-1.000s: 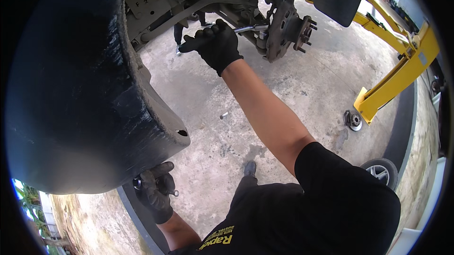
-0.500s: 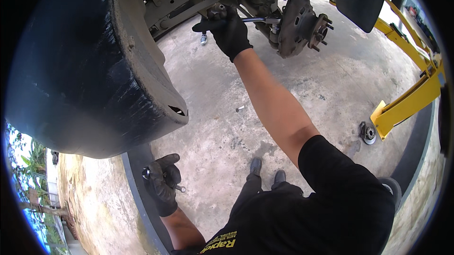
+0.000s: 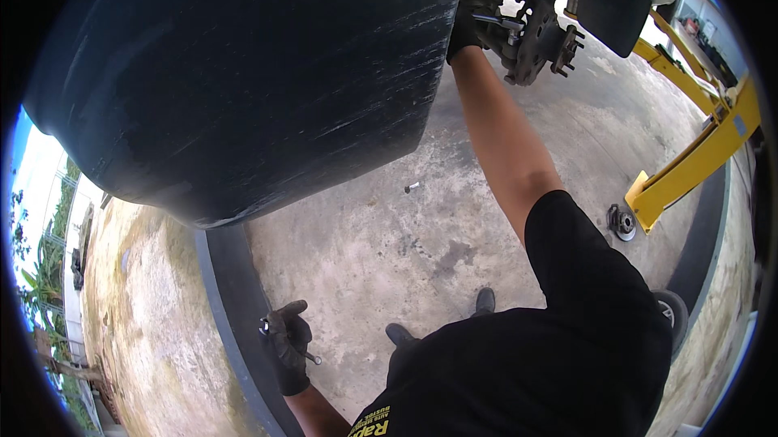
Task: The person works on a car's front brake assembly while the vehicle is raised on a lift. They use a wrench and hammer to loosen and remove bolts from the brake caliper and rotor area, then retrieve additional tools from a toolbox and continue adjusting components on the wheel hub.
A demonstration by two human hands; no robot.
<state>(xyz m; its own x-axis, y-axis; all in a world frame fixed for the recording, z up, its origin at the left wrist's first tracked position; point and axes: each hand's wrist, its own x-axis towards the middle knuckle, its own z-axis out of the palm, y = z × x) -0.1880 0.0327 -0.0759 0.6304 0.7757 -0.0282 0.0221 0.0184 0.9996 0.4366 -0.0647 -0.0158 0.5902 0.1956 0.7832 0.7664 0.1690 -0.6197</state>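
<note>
Stretching up toward one o'clock, the person's gloved right hand (image 3: 465,36) is partly hidden by a dark, scuffed body panel (image 3: 275,72) that fills the view from nine to twelve o'clock. A silver tool (image 3: 496,21) lies toward three o'clock from that hand, its long axis running roughly from nine to three, with the far end dipping a little lower. Its near end meets the dark glove; its far end sits close against the bare wheel hub (image 3: 531,44), though the exact point of contact is too small to make out. The right hand is clearly the nearer one. Because its fingers are behind the panel and in shadow, how far they are closed, and whether they grip the tool, cannot be told.

Down at seven o'clock, well apart from the hub, the gloved left hand (image 3: 285,348) has its fingers curled around a wrench (image 3: 314,359). The ring end pokes out toward four o'clock from the palm, and another bit of metal shows on the ten o'clock side; whether both belong to one piece is unclear. A brake disc (image 3: 622,222) lies on the floor (image 3: 365,267) at three o'clock, near the foot of a yellow lift (image 3: 701,153).
</note>
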